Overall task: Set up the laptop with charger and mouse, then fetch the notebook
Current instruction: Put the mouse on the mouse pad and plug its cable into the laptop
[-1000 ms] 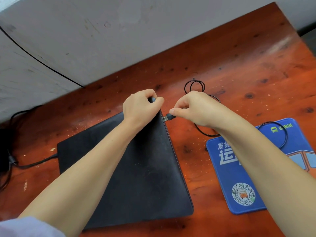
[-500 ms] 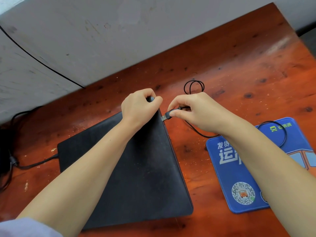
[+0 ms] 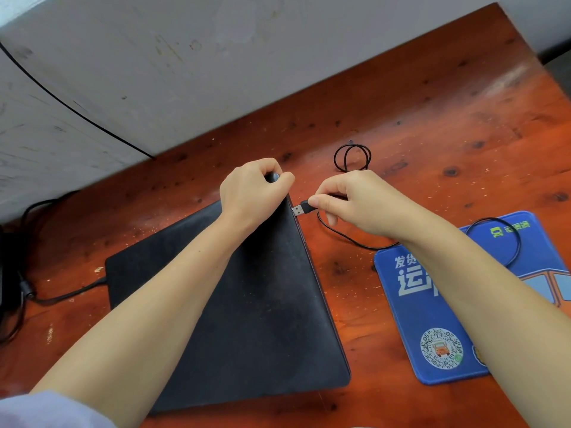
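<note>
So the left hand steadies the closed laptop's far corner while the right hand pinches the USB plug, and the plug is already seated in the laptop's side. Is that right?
Not quite. The USB plug is not seated: the head view shows its metal tip bare, just short of the laptop edge. The rest holds: the left hand grips the closed laptop's far corner, and the right hand pinches the plug.

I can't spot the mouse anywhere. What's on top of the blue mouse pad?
On the mouse pad lie a loop of black cable and the person's right forearm. No mouse shows; the forearm covers part of the pad.
</note>
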